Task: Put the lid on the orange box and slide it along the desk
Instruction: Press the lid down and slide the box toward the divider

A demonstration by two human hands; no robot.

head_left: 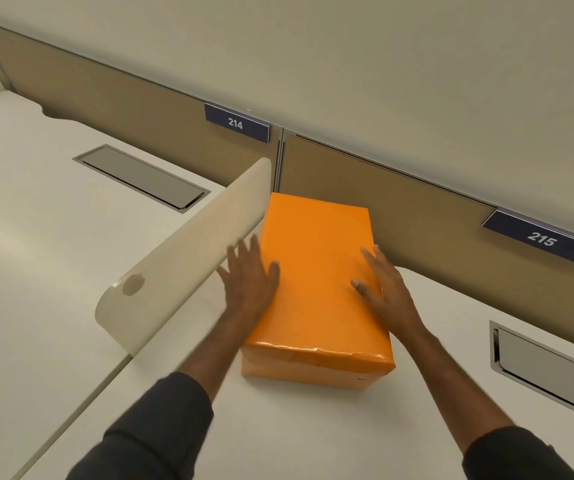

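I am resting both hands on the orange box (316, 292), whose lid (320, 271) is already sitting on top. The box is lying on the white desk (278, 427), its long axis running away from me toward the tan partition (417, 216), its far end close to that panel and its near end facing me. My left hand (249, 275) is lying flat with fingers spread along the left edge, thumb on the lid, just beside the cream divider (188, 251). My right hand (381, 289) is pressing open-palmed on the right edge, fingers spread. Number plates 214 (236, 123) and 215 (542, 239) are hanging on the partition.
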